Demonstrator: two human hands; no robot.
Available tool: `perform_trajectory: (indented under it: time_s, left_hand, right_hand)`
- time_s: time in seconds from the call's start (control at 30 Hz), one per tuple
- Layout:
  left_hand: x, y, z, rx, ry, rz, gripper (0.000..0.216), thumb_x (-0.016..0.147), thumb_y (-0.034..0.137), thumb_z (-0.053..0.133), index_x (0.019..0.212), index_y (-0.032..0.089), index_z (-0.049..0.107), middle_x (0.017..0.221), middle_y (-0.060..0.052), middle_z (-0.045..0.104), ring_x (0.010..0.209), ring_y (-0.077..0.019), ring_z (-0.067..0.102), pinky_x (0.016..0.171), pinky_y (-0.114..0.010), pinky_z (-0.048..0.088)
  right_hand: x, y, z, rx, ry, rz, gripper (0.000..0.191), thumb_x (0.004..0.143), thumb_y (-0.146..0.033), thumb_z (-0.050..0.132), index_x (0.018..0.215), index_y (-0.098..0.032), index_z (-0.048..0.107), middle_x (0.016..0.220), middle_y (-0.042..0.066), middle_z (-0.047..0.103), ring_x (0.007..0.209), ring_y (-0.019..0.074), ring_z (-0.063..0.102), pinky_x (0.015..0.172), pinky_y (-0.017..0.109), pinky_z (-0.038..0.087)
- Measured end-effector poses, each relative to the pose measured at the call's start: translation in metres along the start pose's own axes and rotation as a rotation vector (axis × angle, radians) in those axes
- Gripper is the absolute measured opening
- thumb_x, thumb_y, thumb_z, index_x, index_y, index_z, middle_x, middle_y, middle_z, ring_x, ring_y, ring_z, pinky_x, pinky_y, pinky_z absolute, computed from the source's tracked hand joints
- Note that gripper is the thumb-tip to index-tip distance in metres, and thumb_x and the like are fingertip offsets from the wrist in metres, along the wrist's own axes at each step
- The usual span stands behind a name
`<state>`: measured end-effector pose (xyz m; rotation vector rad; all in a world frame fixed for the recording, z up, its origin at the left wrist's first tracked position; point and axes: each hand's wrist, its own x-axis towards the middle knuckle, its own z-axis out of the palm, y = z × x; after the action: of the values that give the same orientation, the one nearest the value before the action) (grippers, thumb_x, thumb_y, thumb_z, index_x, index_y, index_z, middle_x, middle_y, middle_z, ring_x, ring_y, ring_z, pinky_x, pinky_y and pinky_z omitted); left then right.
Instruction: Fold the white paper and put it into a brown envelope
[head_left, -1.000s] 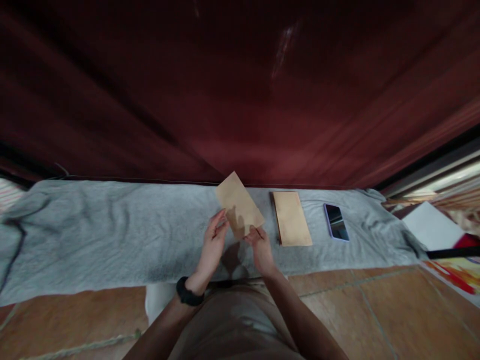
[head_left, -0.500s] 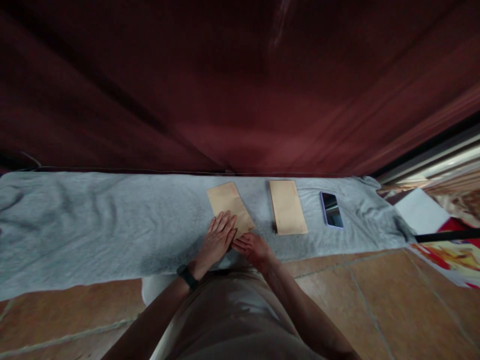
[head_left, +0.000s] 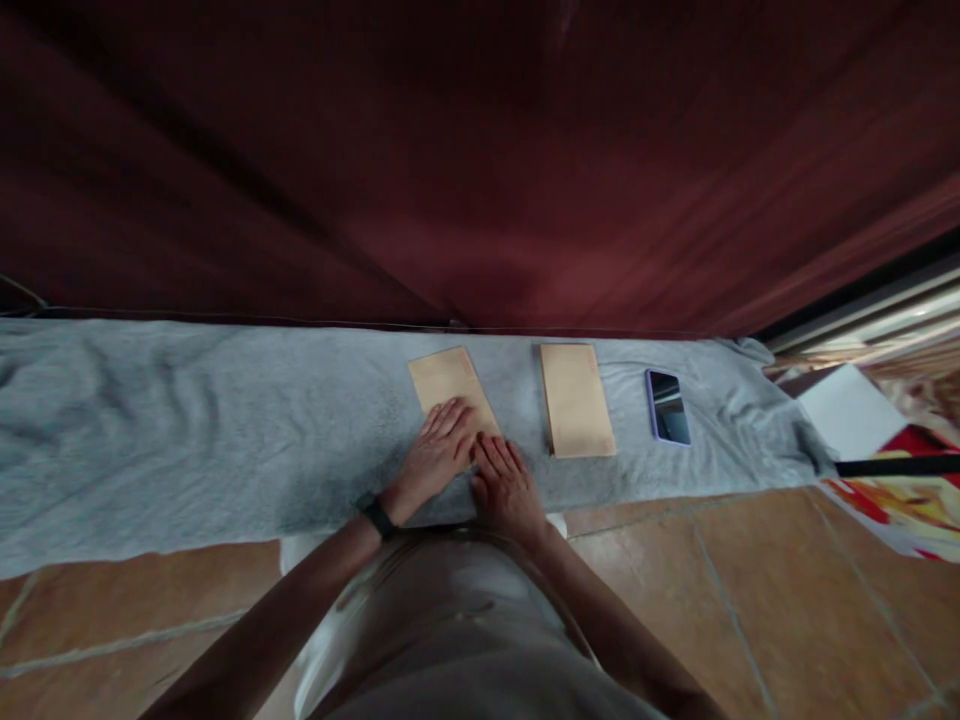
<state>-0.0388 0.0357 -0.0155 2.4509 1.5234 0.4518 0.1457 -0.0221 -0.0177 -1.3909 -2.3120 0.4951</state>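
A tan paper envelope (head_left: 448, 377) lies aslant on the grey cloth, directly in front of me. My left hand (head_left: 439, 447) rests flat on its lower part, fingers stretched out. Beside it, my right hand (head_left: 507, 483) lies palm down with extended fingers over the envelope's near right corner, which it hides. The two hands almost meet at the fingertips. To the right sits a neat stack of similar tan envelopes (head_left: 576, 400), touched by neither hand.
Grey cloth (head_left: 247, 430) covers the long narrow surface. A phone (head_left: 667, 407) lies right of the stack. Behind rises a dark red panel (head_left: 480, 220). At the far right are a white box-like object (head_left: 851, 412) and a colourful printed sheet (head_left: 900, 505). Tiled floor (head_left: 660, 570) shows below.
My right hand has turned from palm up at the envelope's near edge to palm down on its corner. My left hand stays on the envelope. The view has shifted slightly.
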Motion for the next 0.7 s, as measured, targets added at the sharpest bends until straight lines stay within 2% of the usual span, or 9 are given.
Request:
perform_trajectory:
  time_s: [0.13, 0.23, 0.43, 0.7]
  left_hand:
    - [0.029, -0.007, 0.007, 0.018, -0.080, 0.148, 0.049, 0.107, 0.035, 0.035, 0.153, 0.022, 0.047, 0.165, -0.007, 0.039, 0.156, -0.0235, 0.025, 0.128, -0.048, 0.017]
    - [0.050, -0.018, 0.012, 0.054, -0.101, 0.184, 0.050, 0.106, 0.036, 0.036, 0.154, 0.024, 0.045, 0.165, -0.005, 0.038, 0.157, -0.0239, 0.023, 0.129, -0.048, 0.014]
    - [0.083, -0.046, 0.014, 0.101, -0.048, 0.138, 0.057, 0.106, 0.042, 0.036, 0.157, 0.018, 0.040, 0.167, -0.011, 0.034, 0.156, -0.0229, 0.026, 0.129, -0.042, 0.016]
    - [0.114, -0.074, 0.007, 0.164, -0.046, 0.012, 0.067, 0.104, 0.051, 0.033, 0.159, 0.014, 0.034, 0.168, -0.012, 0.030, 0.157, -0.0238, 0.024, 0.129, -0.042, 0.014]
  right_hand:
    - [-0.003, 0.001, 0.007, -0.136, -0.005, -0.040, 0.055, 0.104, -0.029, 0.052, 0.156, -0.017, 0.041, 0.159, 0.014, 0.046, 0.152, 0.0276, 0.034, 0.125, 0.052, 0.030]
    - [-0.003, 0.000, 0.007, -0.147, -0.016, -0.037, 0.057, 0.104, -0.031, 0.052, 0.157, -0.018, 0.039, 0.161, 0.013, 0.044, 0.153, 0.0283, 0.033, 0.124, 0.052, 0.030]
    - [-0.002, 0.000, 0.006, -0.171, -0.017, -0.041, 0.058, 0.106, -0.034, 0.049, 0.159, -0.016, 0.036, 0.165, 0.015, 0.036, 0.154, 0.0281, 0.031, 0.123, 0.049, 0.032]
    - [-0.004, 0.002, 0.011, -0.205, 0.008, -0.063, 0.062, 0.105, -0.034, 0.050, 0.162, -0.016, 0.030, 0.168, 0.014, 0.029, 0.154, 0.0288, 0.031, 0.122, 0.049, 0.034]
